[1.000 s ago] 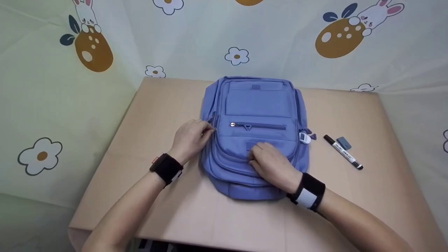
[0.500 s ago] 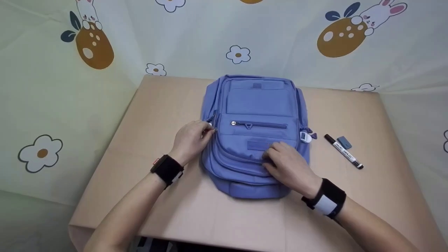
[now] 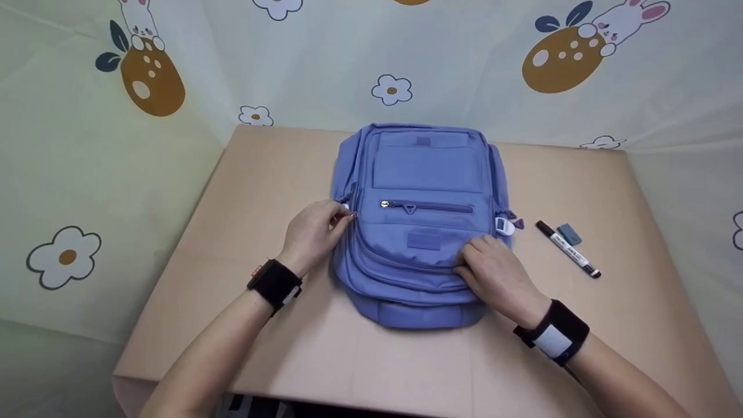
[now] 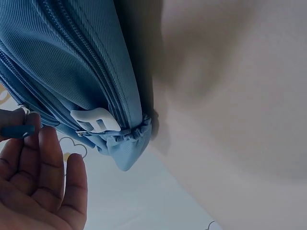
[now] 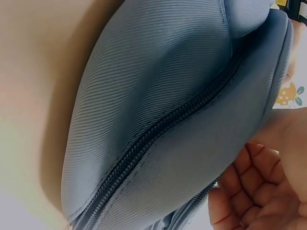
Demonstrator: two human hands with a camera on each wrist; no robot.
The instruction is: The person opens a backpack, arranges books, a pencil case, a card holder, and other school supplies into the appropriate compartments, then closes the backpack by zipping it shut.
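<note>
A blue backpack point(image 3: 428, 168) lies front side up on the table, its top toward the back wall. At its left side my left hand point(image 3: 315, 235) pinches a zipper pull point(image 4: 17, 131) with a blue tab between thumb and index finger; the other fingers are loosely bent in the left wrist view. My right hand point(image 3: 500, 276) is at the lower right of the front pocket, thumb and curled fingers pinching at the pocket's curved zipper point(image 3: 415, 264). What sits between those fingertips is hidden, also in the right wrist view. Another zipper point(image 5: 158, 127) runs along the bag there.
Right of the backpack, a black-and-white marker point(image 3: 569, 249) lies beside a small grey-blue block point(image 3: 569, 234). White buckles hang at the bag's sides, one at the right point(image 3: 504, 226). Patterned cloth walls point(image 3: 313, 64) enclose the table point(image 3: 284, 168) at the back and sides.
My right hand has slid right along the front pocket's zipper, from the middle to the lower right, uncovering the rectangular patch. The left hand stays at the left side with its pinch.
</note>
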